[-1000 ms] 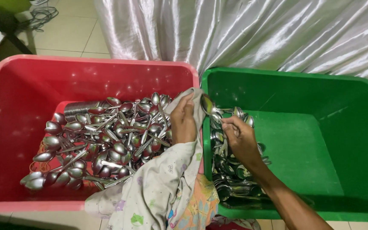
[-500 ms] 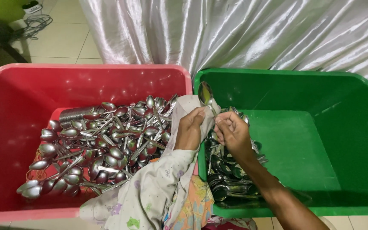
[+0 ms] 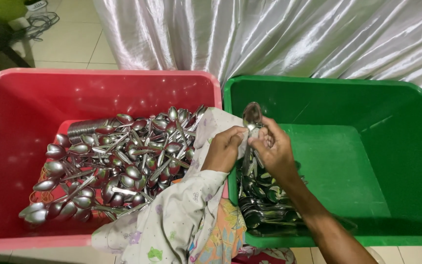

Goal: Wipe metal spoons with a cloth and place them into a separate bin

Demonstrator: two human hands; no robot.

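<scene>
- Step in hand, judged: wiping; left hand (image 3: 223, 149) grips cloth (image 3: 211, 129), right hand (image 3: 272, 146) pinches spoon (image 3: 251, 117).
- Next move calls for laying it in the green bin (image 3: 396, 122).

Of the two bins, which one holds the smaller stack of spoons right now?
The green bin, on the right. Its spoons sit only along its left wall, with most of its floor bare, while the red bin holds a broad heap.

a shiny metal spoon (image 3: 253, 117) stands nearly upright, bowl on top, above the green bin's left edge, its handle wrapped in a pale patterned cloth (image 3: 216, 128).
</scene>
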